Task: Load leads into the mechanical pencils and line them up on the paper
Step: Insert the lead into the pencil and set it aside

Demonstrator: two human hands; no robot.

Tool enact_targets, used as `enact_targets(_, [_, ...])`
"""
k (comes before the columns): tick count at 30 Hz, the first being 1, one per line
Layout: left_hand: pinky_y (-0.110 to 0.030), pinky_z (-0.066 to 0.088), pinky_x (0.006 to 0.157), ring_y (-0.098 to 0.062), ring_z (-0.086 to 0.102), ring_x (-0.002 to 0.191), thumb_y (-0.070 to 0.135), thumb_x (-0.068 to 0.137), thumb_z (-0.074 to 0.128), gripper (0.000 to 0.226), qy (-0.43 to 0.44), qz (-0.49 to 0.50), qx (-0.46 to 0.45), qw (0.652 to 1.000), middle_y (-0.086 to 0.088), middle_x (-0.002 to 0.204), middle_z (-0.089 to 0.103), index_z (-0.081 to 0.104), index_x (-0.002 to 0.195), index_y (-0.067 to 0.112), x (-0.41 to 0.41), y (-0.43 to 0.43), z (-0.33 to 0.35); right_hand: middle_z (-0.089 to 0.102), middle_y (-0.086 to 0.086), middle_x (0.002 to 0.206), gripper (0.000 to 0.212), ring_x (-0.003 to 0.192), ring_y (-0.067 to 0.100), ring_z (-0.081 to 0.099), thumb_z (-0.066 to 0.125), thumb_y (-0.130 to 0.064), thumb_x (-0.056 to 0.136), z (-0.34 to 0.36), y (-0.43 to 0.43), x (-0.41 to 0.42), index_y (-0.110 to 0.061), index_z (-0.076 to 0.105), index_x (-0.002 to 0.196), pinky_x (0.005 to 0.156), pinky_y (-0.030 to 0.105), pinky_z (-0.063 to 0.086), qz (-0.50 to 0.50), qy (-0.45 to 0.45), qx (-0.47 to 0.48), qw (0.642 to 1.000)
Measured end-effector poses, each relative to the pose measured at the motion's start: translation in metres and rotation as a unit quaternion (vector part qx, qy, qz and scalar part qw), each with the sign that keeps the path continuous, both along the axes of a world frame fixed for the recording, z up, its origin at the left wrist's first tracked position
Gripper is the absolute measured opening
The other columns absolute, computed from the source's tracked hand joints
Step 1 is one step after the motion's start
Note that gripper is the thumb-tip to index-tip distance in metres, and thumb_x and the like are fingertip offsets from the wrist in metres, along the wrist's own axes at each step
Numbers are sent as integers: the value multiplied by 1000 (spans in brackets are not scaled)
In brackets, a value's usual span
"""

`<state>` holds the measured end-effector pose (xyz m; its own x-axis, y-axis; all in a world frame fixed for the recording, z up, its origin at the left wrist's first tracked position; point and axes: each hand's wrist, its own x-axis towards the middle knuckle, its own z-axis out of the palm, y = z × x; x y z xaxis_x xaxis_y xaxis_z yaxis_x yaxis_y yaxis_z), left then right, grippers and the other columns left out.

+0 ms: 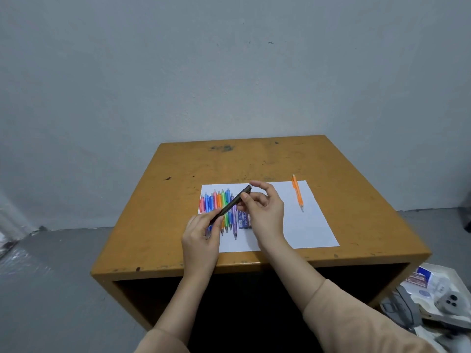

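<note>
My left hand (201, 235) grips the dark pencil (233, 202) low; my right hand (265, 212) pinches its 1 o'clock end. Risk: a freed cap or lead could drop among the coloured pencils (219, 200).

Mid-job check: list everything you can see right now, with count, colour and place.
wall: grey, behind table
floor: grey, around table
table: one, orange-brown, against wall
paper: one, white, on table
pencil row: about eight, mixed colours, paper's left, partly hidden
orange pencil: one, alone, paper's far right
dark pencil: one, held above pencil row
lead box: one, blue, on paper beside pencil row
tray: one, white, cluttered, on floor at right
left grip: holds dark pencil's lower end
right grip: pinches its upper end
</note>
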<state>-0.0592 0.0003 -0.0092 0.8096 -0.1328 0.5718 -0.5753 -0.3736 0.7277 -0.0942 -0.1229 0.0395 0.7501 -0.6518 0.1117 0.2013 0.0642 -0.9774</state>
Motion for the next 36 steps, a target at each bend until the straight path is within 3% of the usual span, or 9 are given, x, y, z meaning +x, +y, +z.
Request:
enact_targets(3, [-18,50,70,8,53,94,15,84,69,27,-4,-5,7,1000,18,98,58,69,111,12,-1,-1,1,73,7,83,19,72,15,71,62,-9,90,2,-3,1,-24,59,100,65,23,57,8,-12,0,1000])
enact_targets(8, [-7,44,71,2,53,92,18,82,70,28,-23,-26,21,999,11,98,64,70,109,11,-1,-1,3,72,9,78,21,68,18,70,63,-6,89,8,-14,3,-24,61,100,69,30,59,-3,-18,1,1000])
enact_targets(12, [-26,53,70,1,53,95,23,84,66,28,-26,-43,32,998,3,102,68,70,109,13,-2,0,4,68,9,71,25,61,16,65,63,0,88,18,-35,5,-20,61,102,64,31,58,-9,-9,-1,1000])
enact_targets(16, [-31,48,75,-6,56,96,25,88,65,22,-44,-32,74,996,3,101,69,71,107,15,4,6,5,57,0,58,25,48,13,55,62,5,88,27,-66,7,-12,63,106,54,26,51,12,40,-23,999])
enact_targets(19, [-36,46,80,-14,59,96,26,88,61,22,-46,5,112,993,2,100,69,71,104,14,15,19,4,51,5,61,24,48,15,52,62,4,88,27,-86,9,-6,64,110,51,23,48,32,97,-50,994])
enact_targets(24, [-39,38,88,-19,57,103,21,84,69,23,-29,64,211,975,-1,102,68,71,105,14,34,45,6,59,15,78,22,53,16,55,64,-1,88,16,-100,10,-7,66,108,52,22,48,64,201,-108,972])
enact_targets(27, [-40,36,94,-19,54,107,24,85,66,23,-17,88,255,963,0,105,67,70,107,17,42,55,8,61,12,73,19,53,15,56,63,-2,89,8,-101,10,-7,65,106,51,21,47,75,247,-124,958])
enact_targets(31, [-40,34,99,-17,51,114,29,88,62,27,27,97,262,960,2,112,65,67,113,20,47,61,5,58,7,68,15,55,15,54,63,-5,89,-1,-102,11,-11,68,102,55,22,45,74,282,-146,946])
enact_targets(36, [-38,34,99,-16,48,115,32,91,58,30,62,111,248,961,1,115,63,66,116,18,51,63,2,58,5,63,14,48,12,51,62,-7,91,-4,-103,11,-12,67,102,48,18,41,75,295,-163,939])
